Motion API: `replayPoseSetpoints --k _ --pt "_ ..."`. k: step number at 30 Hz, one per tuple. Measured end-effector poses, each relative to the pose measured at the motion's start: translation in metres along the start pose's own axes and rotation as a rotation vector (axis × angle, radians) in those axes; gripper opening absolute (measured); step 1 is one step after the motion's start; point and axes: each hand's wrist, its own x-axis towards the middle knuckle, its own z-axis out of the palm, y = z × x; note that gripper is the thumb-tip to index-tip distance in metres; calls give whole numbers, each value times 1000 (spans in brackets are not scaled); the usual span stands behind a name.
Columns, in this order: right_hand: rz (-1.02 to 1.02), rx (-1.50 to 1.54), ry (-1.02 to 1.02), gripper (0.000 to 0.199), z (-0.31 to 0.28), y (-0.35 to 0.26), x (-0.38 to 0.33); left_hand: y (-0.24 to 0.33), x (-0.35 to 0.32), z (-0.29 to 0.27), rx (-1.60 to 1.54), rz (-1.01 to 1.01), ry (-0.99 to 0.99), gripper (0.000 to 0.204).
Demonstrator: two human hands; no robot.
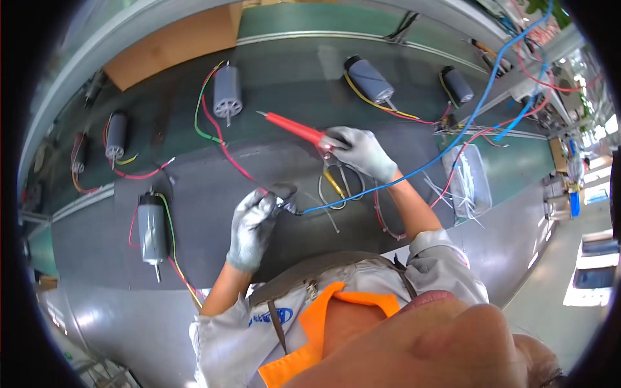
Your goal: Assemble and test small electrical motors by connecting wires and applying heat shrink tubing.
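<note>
My left hand [251, 227], in a pale work glove, is closed at the end of a red wire [238, 167]. A small dark piece [284, 202] sits at its fingertips, where a blue hose [394, 184] also ends; its kind is unclear. The red wire runs up to a grey cylindrical motor [227, 90] with a green wire. My right hand [363, 152], also gloved, grips a long red tool [292, 127] with a narrow metal tip pointing left. Just below that hand lie scissors [352, 184] with looped handles and a yellow part.
More wired motors lie about: one at left front [152, 229], one at far left [116, 137], one at back right [370, 79]. A clear box [482, 174] of white cable ties stands at right. A cardboard box [174, 48] is behind. The blue hose crosses my right wrist.
</note>
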Motion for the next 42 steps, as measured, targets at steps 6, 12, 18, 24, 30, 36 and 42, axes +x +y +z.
replayPoseSetpoints --k 6,12,18,24,30,36,42 --pt "232 -594 179 47 -97 60 -119 -3 7 0 -28 -24 31 32" --pt "-39 -90 65 66 -66 1 -129 -22 27 -8 -118 -195 4 31" --pt "-219 -25 -120 22 0 -22 -111 14 54 -58 1335 31 95 21" --pt "422 175 -33 34 1 -7 -86 109 -25 -120 2393 137 464 46" --pt "-351 -43 -503 28 79 -96 -68 118 -133 -96 1886 147 601 28" --pt "-651 -283 -505 30 111 -102 -53 117 -183 -85 1696 38 830 26" --pt "-563 -676 -254 44 87 -43 -84 149 -166 -147 2193 507 1059 50"
